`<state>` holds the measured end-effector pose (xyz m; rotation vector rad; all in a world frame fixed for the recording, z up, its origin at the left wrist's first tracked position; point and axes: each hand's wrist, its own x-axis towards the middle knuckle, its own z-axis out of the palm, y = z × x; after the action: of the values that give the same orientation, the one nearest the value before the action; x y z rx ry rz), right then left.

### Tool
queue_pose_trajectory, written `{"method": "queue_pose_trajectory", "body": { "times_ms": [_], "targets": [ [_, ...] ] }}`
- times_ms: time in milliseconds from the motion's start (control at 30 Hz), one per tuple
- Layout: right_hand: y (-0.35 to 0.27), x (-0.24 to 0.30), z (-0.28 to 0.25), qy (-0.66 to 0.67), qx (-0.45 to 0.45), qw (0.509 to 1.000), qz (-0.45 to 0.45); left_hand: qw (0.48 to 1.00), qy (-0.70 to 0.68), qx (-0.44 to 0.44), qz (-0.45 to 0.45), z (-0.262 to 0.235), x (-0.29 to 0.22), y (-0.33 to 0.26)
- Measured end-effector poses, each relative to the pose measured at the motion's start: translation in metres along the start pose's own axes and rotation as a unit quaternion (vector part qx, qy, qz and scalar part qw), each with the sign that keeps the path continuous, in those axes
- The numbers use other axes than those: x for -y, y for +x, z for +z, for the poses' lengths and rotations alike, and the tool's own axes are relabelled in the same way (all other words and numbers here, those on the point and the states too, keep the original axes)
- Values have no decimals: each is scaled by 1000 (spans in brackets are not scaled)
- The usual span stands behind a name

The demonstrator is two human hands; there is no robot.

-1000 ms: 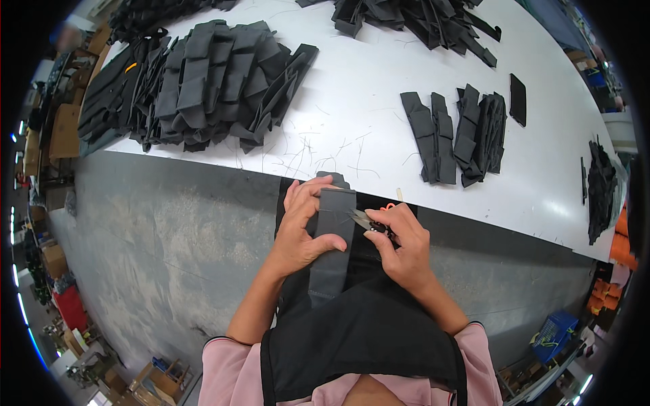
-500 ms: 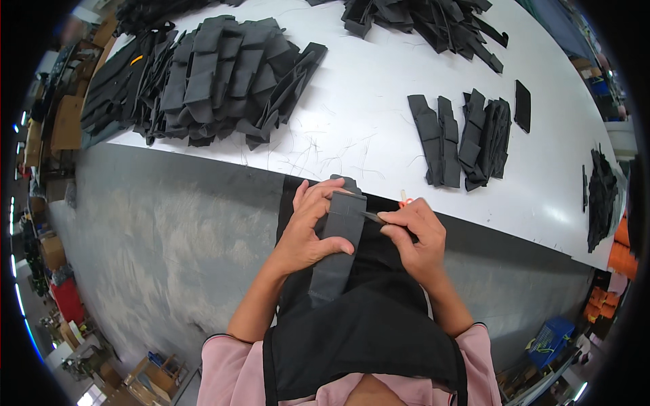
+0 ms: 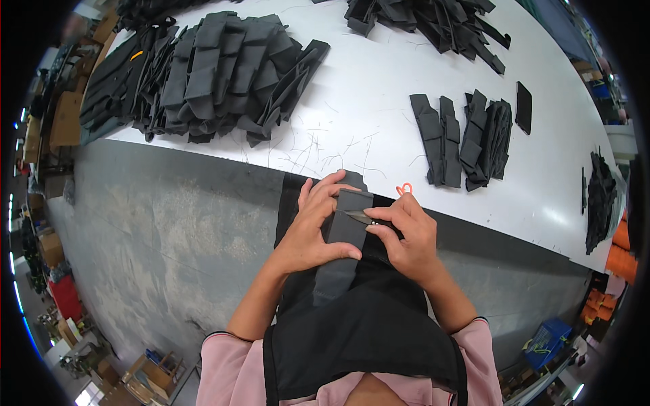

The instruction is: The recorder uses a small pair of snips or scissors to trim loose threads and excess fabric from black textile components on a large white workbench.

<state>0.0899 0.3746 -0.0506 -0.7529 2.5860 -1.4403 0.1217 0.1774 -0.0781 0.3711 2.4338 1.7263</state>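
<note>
My left hand [image 3: 313, 227] grips a long dark grey fabric piece [image 3: 340, 250] that hangs down over my black apron [image 3: 359, 325], just below the white table's near edge [image 3: 223, 154]. My right hand [image 3: 406, 237] holds small metal snips [image 3: 359, 217], their blades touching the right edge of the fabric near its top. An orange loop [image 3: 405, 189] lies on the table just behind my right hand.
A big heap of folded dark fabric pieces [image 3: 203, 74] fills the table's left. A smaller stack [image 3: 467, 139] lies at the right, another pile [image 3: 426, 20] at the back, more pieces [image 3: 599, 196] at the far right. Grey floor with boxes [image 3: 54, 243] lies left.
Both hands with the fabric piece have shifted slightly; the snips' blades now lie against the fabric's right edge. The view has drifted a little.
</note>
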Motion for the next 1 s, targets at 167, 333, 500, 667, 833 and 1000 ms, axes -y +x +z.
{"method": "queue_pose_trajectory", "body": {
  "times_ms": [167,333,500,667,833,1000],
  "targets": [
    [-19,-26,13,203,-111,963,136,997,-58,-36,-48,5,8,10],
    [-28,-6,6,113,-50,981,152,932,-182,-218,-225,14,35,27],
    [-20,14,17,-28,-27,996,-76,888,-266,-199,-318,17,31,41],
    [-16,-3,23,85,-46,995,-33,864,-344,-205,-304,19,23,44],
    [-9,-3,19,189,-72,978,51,902,-327,-178,-219,20,40,36],
    [-6,-17,30,328,-108,916,203,947,-68,-230,-213,11,25,7]
  ]
}}
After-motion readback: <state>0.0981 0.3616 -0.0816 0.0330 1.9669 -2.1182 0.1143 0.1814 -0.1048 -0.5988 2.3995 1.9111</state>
